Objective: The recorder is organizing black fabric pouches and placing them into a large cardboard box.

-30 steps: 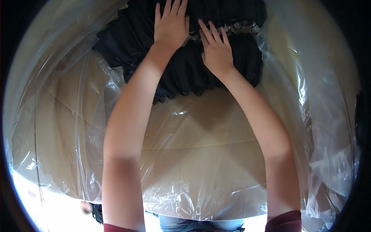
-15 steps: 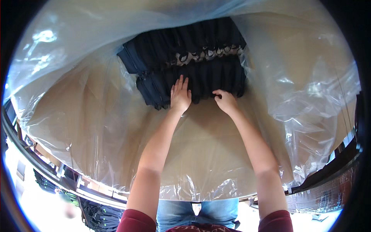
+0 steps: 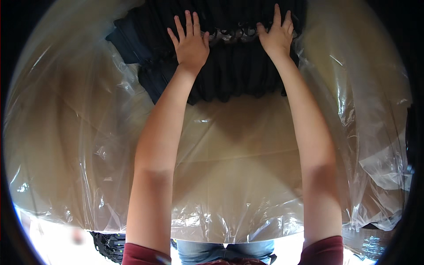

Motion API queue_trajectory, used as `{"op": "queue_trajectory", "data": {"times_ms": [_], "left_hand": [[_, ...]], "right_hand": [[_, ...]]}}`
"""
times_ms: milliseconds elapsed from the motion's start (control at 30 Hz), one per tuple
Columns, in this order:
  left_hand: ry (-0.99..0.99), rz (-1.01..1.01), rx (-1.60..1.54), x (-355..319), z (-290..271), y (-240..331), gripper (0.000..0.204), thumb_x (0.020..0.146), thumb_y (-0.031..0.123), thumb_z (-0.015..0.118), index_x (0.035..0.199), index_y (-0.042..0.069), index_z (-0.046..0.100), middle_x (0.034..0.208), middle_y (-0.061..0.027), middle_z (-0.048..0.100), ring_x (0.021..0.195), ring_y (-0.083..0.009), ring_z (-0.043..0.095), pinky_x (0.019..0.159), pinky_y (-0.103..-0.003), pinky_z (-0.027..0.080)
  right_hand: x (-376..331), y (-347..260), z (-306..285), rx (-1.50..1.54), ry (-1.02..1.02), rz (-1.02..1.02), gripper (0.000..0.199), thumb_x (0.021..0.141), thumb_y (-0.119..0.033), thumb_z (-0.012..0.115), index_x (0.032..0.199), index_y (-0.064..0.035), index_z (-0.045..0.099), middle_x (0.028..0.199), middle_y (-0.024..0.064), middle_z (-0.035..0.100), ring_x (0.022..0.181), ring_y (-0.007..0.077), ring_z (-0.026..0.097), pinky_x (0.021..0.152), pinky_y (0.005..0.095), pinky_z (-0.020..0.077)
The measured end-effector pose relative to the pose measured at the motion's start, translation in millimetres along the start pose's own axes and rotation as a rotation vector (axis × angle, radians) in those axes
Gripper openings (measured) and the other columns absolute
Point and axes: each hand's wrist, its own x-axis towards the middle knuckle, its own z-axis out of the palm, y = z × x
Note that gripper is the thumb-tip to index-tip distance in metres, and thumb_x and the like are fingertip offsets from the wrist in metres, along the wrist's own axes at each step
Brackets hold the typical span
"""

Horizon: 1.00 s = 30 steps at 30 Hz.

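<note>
A folded dark pleated garment (image 3: 229,70) with a pale lace band lies at the bottom of a large box lined with clear plastic sheeting (image 3: 79,145). My left hand (image 3: 191,40) rests flat on the garment's left part, fingers spread. My right hand (image 3: 277,34) presses flat on its right part, beside the lace band. Both arms reach deep into the box. Neither hand grips anything.
The brown cardboard bottom (image 3: 238,145) shows through the plastic below the garment. Crinkled plastic covers the box walls on both sides (image 3: 371,132). Below the box's near edge I see blue jeans (image 3: 221,251) and a dark bundle (image 3: 108,245) on the floor.
Both hands have moved from the garment's near edge up onto its top and apart from each other. The view has come closer to the box's inside.
</note>
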Motion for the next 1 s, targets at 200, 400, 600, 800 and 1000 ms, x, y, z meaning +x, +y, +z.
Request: {"op": "queue_trajectory", "data": {"times_ms": [200, 400, 600, 800, 1000], "left_hand": [[-0.183, -0.052, 0.116, -3.0, -3.3, -9.9, 0.060, 0.092, 0.039, 0.041, 0.145, 0.018, 0.021, 0.152, -0.0040, 0.013, 0.138, -0.0364, 0.012, 0.105, -0.064, 0.003], [-0.199, 0.024, 0.094, -17.4, -15.7, -31.1, 0.060, 0.091, 0.042, 0.042, 0.144, 0.023, 0.023, 0.152, -0.0008, 0.015, 0.138, -0.0323, 0.014, 0.105, -0.064, 0.007], [-0.272, 0.047, 0.062, -56.4, -54.2, -17.3, 0.057, 0.088, 0.035, 0.047, 0.140, 0.018, 0.032, 0.148, -0.0069, 0.023, 0.133, -0.0322, 0.026, 0.105, -0.058, 0.019], [-0.970, -0.224, -0.250, -120.3, -128.0, 46.3, 0.031, 0.087, 0.025, 0.046, 0.108, 0.010, 0.063, 0.102, -0.0193, 0.062, 0.097, -0.0339, 0.059, 0.083, -0.042, 0.047], [-0.886, -0.306, -0.500, -170.7, -237.8, 111.1, 0.028, 0.088, 0.025, 0.046, 0.102, 0.010, 0.065, 0.096, -0.0174, 0.065, 0.091, -0.0340, 0.062, 0.080, -0.041, 0.049]], "right_hand": [[-21.5, -0.3, 2.3, -0.144, -0.143, -0.082, 0.083, 0.081, -0.033, 0.062, 0.146, -0.0229, 0.011, 0.145, 0.0262, 0.015, 0.132, 0.0395, 0.022, 0.104, 0.0481, 0.0292], [-18.7, 0.7, -10.9, -0.193, -0.277, -0.123, 0.087, 0.079, -0.028, 0.064, 0.146, -0.0265, 0.009, 0.146, 0.0226, 0.017, 0.132, 0.0392, 0.025, 0.103, 0.0482, 0.0305], [-28.2, 0.7, -35.2, -0.215, -0.186, -0.149, 0.079, 0.073, -0.019, 0.066, 0.141, -0.0171, 0.027, 0.141, 0.0211, 0.028, 0.126, 0.0365, 0.034, 0.104, 0.0444, 0.0274], [-115.8, -7.6, -118.6, 0.016, -0.562, 0.014, 0.047, 0.078, -0.018, 0.059, 0.123, -0.0123, 0.051, 0.132, 0.0187, 0.043, 0.118, 0.0341, 0.044, 0.098, 0.0442, 0.0372], [-234.4, -48.0, -295.3, 0.154, -0.537, 0.077, 0.031, 0.075, -0.013, 0.059, 0.106, -0.0115, 0.059, 0.124, 0.0143, 0.047, 0.117, 0.0318, 0.043, 0.096, 0.0441, 0.0368]]}}
